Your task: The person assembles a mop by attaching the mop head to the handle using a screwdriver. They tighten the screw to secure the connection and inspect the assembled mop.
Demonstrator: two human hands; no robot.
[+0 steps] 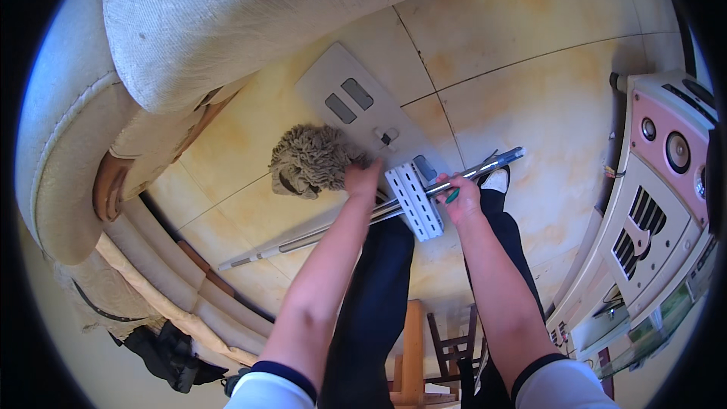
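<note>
My left hand [362, 179] grips the edge of a shaggy brown mop pad [309, 159], pulled partly off a flat grey mop head [360, 110] lying on the tiled floor. My right hand [460, 198] is closed around the metal mop handle [485, 167], with a small green thing between its fingers. A white slotted plastic piece [414, 201] sits on the handle between both hands. A second long pale pole [303, 238] runs leftward along the floor below my left forearm.
A cream sofa [189, 38] fills the upper left, its carved base along the left. A pink and white speaker cabinet [663, 182] stands at the right. A wooden stool [413, 348] is under me, dark cloth [163, 352] at lower left.
</note>
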